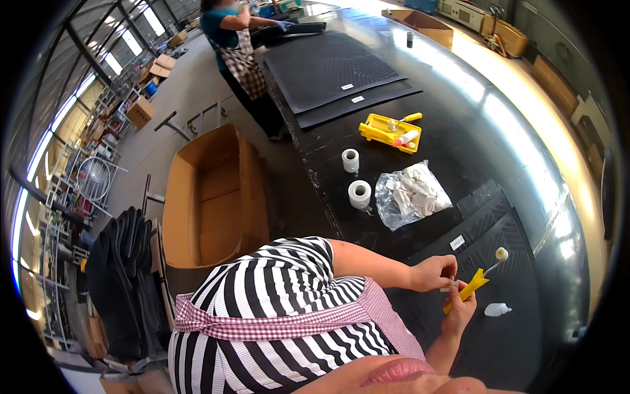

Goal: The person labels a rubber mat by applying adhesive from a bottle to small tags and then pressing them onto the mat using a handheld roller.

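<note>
In my right hand (pixel 459 314) is a small roller (pixel 474 283) with a yellow handle; its pale roller head sticks out over the table. Close beside it, my left hand (pixel 436 272) is closed in a pinch. Between the two hands shows a small pale piece (pixel 449 288), too small to make out. Both hands are above a black ribbed mat (pixel 500 226) that bears a white label (pixel 457 243). A small white squeeze bottle (pixel 497 309) lies on the mat, to the right of my right hand.
Ahead lie a plastic bag of white pieces (pixel 413 194), two white rolls (pixel 359 194) and a yellow tray (pixel 380 129) with tools. Farther off, black mats (pixel 328 72) and a co-worker (pixel 239 59) in a checked apron. A cardboard box (pixel 216 197) stands left of the table.
</note>
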Demonstrator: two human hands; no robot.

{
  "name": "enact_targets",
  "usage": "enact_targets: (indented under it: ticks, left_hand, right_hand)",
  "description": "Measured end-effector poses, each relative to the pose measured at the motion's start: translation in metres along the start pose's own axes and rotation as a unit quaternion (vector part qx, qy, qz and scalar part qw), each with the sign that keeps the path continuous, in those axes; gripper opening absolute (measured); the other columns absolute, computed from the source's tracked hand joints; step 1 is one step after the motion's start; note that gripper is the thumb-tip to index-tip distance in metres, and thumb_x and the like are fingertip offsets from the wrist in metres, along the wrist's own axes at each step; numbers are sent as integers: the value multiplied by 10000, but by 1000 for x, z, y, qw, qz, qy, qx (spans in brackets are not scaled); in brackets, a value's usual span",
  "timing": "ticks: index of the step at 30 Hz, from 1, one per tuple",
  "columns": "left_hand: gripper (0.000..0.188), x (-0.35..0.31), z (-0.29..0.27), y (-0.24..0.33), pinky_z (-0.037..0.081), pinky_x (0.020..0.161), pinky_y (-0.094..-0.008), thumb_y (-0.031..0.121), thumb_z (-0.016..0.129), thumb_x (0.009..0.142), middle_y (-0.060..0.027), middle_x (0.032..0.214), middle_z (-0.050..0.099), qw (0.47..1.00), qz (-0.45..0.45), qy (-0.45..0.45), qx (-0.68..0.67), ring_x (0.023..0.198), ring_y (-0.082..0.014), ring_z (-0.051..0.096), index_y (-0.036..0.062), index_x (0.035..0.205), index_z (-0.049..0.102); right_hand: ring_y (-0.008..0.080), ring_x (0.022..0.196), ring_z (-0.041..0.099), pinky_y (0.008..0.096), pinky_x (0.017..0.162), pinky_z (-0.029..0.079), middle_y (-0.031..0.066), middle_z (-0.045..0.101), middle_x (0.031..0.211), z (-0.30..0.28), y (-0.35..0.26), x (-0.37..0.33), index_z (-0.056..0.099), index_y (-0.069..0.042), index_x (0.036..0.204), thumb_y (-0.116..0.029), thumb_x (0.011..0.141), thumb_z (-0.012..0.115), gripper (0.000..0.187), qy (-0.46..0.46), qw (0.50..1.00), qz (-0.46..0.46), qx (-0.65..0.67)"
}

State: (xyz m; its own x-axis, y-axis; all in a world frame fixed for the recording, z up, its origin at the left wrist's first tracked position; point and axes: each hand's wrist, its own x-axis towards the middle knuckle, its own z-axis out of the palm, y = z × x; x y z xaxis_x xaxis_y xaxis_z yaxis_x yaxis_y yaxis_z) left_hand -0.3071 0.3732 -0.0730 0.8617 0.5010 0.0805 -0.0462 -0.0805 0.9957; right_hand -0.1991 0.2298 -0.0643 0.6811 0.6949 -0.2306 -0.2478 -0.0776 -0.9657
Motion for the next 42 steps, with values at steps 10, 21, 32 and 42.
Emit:
enact_targets:
  ticks: [10,21,32,42]
  left_hand:
    - [183,2,7,-8,506,657,-293,1,685,833,-71,822,624,999,12,-47,19,739,-155,613,39,930,535]
    - [326,-4,4,5,514,683,-355,228,785,810,-120,886,677,998,6,-52,31,810,-238,653,40,963,567]
    - [230,-44,-29,40,510,605,-342,158,789,767,-105,796,681,999,5,13,47,716,-219,660,26,869,630]
    - [111,-47,-38,0,531,575,-300,79,744,779,-78,745,706,997,-75,12,20,649,-165,680,20,832,665]
  right_hand:
    - [95,561,544,199,514,424,35,606,771,-11,10,3,611,-21,939,-10,900,667,68,8,1000,2,-20]
    - [99,512,543,224,460,441,44,620,747,-23,20,24,592,-56,1005,-111,934,677,124,-52,995,-75,-35]
    - [87,518,521,204,471,405,29,597,724,2,0,25,606,-41,1001,-107,943,672,110,-127,984,-111,-61]
    - [79,575,523,199,495,384,22,585,746,43,-13,-12,602,-22,981,-59,932,645,75,-121,986,-96,-67]
